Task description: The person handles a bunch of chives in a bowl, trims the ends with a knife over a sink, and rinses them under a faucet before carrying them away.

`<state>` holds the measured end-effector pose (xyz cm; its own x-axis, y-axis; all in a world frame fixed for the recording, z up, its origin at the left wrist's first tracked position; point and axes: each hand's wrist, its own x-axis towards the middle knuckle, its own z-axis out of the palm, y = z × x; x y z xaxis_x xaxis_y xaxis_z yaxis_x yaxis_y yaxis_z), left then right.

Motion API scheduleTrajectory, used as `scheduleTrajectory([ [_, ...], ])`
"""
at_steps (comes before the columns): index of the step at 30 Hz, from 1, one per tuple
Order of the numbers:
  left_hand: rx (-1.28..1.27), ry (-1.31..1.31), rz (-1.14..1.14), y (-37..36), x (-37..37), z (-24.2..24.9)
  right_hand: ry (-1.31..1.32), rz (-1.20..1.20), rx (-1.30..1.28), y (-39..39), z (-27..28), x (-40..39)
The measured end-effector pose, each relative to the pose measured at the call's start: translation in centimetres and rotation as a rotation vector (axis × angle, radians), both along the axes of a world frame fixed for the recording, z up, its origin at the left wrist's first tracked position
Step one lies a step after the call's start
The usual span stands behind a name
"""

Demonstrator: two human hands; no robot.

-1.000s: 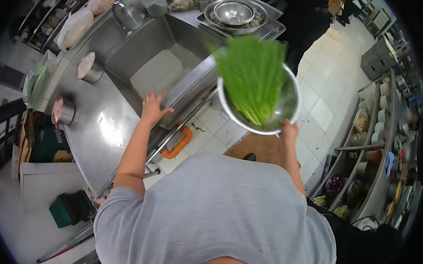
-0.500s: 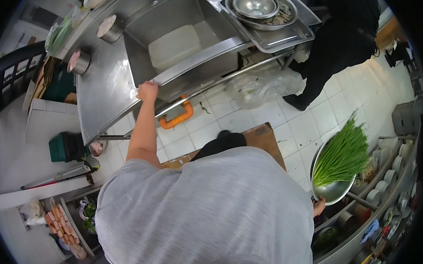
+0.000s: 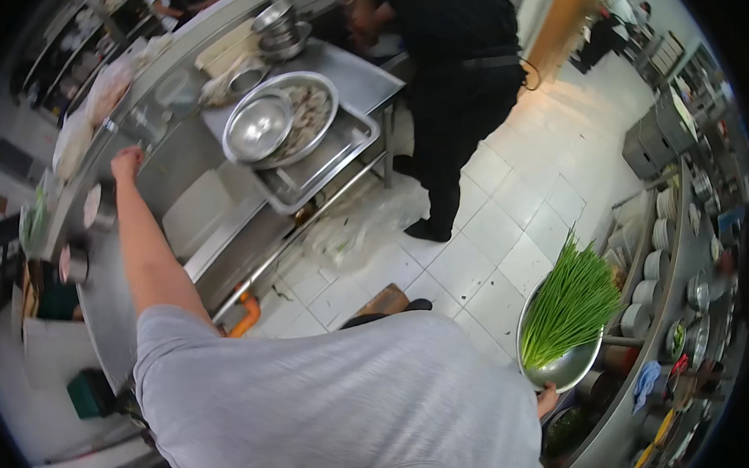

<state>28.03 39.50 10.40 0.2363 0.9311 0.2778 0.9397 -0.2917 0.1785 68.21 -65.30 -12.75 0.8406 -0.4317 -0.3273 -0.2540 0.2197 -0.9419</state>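
Note:
My right hand (image 3: 547,399) grips the rim of a metal bowl (image 3: 586,364), held out at my right side. A thick bunch of long green chives (image 3: 570,308) lies in that bowl, its tips sticking out past the far rim. My left arm reaches across the steel sink (image 3: 188,152). At the sink's far side my left hand (image 3: 127,162) has its fingers curled closed; what they hold, if anything, is too small to make out. A pale slab-like thing (image 3: 198,212) sits in the sink below my forearm.
A large bowl of shrimp (image 3: 309,116) with a smaller bowl (image 3: 260,126) inside stands on a metal tray (image 3: 358,144). A person in black (image 3: 450,94) stands beyond it. A plastic bag (image 3: 375,221) lies on the tiles. Shelves with dishes (image 3: 642,292) line the right.
My left hand has left the sink's front edge and moved to its far side. My view and body have turned right and leaned forward. The bowl of chives stays in my right hand.

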Motion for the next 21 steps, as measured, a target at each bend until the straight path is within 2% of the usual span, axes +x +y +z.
scheduleTrajectory([
  [1,-0.142,-0.680,-0.001,2.4,3.2,2.0,0.086,0.006,-0.064,-2.0,-1.2,1.3],
  [2,-0.337,-1.001,-0.017,2.5,7.1,4.7,0.085,-0.022,-0.029,0.6,2.6,0.8],
  [3,-0.272,-0.989,0.080,6.4,10.3,5.4,0.125,-0.011,-0.021,1.8,4.8,1.8],
  [4,-0.565,-0.976,-0.152,9.8,11.9,7.8,0.023,-0.021,0.151,-1.5,0.7,2.9],
  [7,0.167,-0.875,0.068,6.0,26.0,10.8,0.099,-0.244,-0.058,0.4,2.7,5.1],
  [8,0.548,-0.709,-0.132,6.1,28.4,10.4,0.107,-0.291,-0.048,1.5,3.7,5.8],
  [11,0.741,-0.929,-0.416,-14.4,40.4,12.9,0.143,-0.340,-0.074,0.9,3.0,8.6],
  [13,0.695,-1.075,-0.607,-24.0,46.9,12.1,0.058,-0.419,-0.069,1.6,3.1,11.3],
  [14,0.708,-1.003,-0.640,-26.2,49.0,10.8,0.183,-0.417,-0.080,2.3,4.7,12.1],
  [17,0.687,-0.798,-0.850,-35.7,57.1,5.5,0.105,-0.454,-0.038,3.0,5.4,16.9],
  [18,0.447,-0.949,-1.060,-39.0,60.5,2.7,0.131,-0.465,-0.017,3.0,5.0,18.8],
  [21,0.020,-0.642,-1.377,-49.1,67.5,-5.2,0.157,-0.492,0.047,2.3,3.2,24.7],
])
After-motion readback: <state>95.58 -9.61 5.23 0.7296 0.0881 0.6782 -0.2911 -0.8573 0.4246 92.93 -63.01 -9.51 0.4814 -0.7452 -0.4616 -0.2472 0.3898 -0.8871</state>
